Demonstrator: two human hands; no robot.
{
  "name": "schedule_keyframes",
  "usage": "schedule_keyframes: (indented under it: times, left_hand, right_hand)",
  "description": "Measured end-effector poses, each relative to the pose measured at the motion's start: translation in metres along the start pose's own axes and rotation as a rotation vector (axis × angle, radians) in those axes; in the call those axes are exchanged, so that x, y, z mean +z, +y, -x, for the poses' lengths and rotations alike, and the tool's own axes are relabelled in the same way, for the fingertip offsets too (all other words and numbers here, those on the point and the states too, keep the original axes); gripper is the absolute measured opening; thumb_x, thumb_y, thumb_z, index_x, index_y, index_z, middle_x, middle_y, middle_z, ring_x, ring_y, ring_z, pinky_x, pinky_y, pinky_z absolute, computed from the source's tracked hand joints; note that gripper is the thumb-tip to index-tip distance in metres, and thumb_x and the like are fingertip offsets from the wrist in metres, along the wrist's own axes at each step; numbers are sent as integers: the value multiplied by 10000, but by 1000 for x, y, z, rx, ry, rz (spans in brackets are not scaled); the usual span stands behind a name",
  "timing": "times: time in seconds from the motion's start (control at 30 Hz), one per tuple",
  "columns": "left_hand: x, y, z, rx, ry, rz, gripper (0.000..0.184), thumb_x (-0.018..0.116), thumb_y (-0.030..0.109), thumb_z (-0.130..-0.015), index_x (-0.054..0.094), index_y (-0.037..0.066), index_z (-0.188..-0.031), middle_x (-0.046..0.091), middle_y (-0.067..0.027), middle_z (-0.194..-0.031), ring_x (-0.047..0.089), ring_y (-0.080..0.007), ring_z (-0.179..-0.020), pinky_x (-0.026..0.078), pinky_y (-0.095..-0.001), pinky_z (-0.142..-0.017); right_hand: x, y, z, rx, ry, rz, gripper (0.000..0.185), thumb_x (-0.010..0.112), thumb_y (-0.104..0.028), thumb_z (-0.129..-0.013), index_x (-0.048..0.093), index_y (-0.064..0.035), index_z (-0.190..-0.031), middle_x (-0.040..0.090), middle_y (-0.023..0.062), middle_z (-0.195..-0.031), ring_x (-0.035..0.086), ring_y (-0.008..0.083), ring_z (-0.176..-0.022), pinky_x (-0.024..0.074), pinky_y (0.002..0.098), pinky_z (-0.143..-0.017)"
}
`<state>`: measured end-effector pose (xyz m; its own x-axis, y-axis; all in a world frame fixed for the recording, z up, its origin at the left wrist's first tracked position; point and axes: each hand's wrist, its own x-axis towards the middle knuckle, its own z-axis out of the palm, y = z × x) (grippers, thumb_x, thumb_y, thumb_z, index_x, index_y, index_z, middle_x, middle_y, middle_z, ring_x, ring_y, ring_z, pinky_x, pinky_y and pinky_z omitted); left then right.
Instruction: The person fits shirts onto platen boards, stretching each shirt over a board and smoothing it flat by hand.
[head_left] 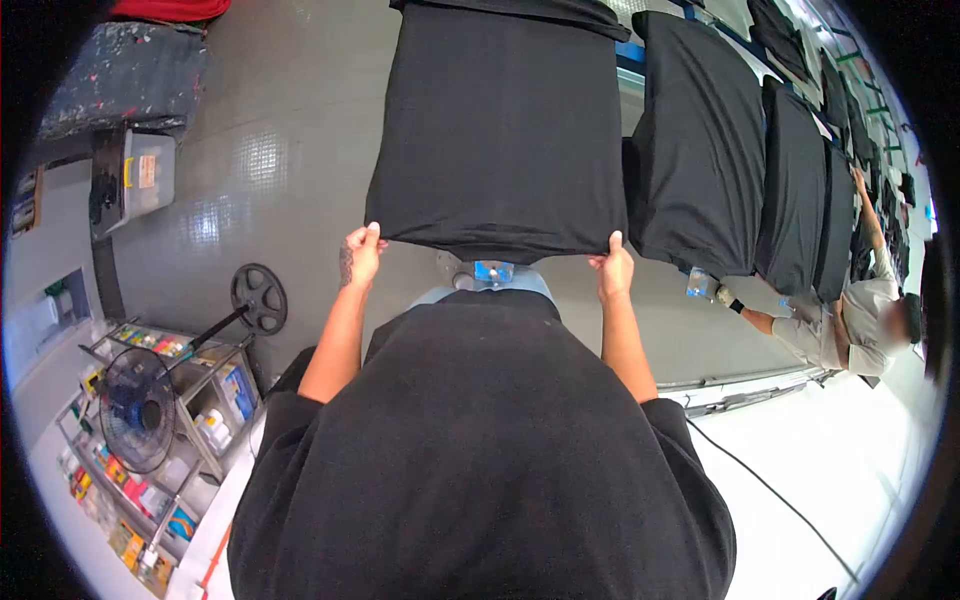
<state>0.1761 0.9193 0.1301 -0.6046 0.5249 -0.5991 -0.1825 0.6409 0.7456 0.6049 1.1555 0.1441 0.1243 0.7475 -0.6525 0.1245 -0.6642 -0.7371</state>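
And here, straight ahead, one black cloth (505, 130) is seen, plain and matte, spread nearly smooth, with its near edge creased and sagging slightly. Its near left corner is pinched by the left hand (364, 255), its near right corner by the right hand (613, 268). Over on the right, at least three more draped cloths (695, 140) are counted; one fan (138, 410) is spotted at left.

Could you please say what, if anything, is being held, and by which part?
A black garment, its near corners pinched by the left hand and right hand.
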Motion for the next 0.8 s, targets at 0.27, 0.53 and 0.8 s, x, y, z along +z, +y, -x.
schedule_keyframes:
  times: [0.27, 0.53, 0.8]
  left_hand:
    - [16, 28, 20, -3, 104, 96, 403, 641, 407, -981, 702, 16, -904, 695, -40, -842, 651, -128, -758, 509, -298, -702]
    - [23, 7, -10, 93, 97, 158, 364, 688, 348, -951, 730, -8, -882, 636, -19, -716, 550, -115, -695, 466, -313, -668]
    - [30, 6, 2, 226, 335, 89, 307, 664, 257, -970, 656, -8, -813, 593, -9, -696, 495, -111, -659, 432, -318, -616]
  right_hand:
    - [2, -3, 7, 108, -173, -191, 598, 596, -545, -972, 574, 24, -1154, 634, 173, -950, 660, 265, -811, 529, 374, -709]
    - [25, 4, 14, 40, -210, -167, 465, 580, -455, -1008, 589, 9, -1033, 641, 109, -884, 654, 222, -693, 540, 327, -637]
    - [29, 3, 31, -213, 115, -68, 450, 584, -365, -1020, 514, -36, -722, 576, 46, -670, 578, 150, -588, 511, 317, -614]
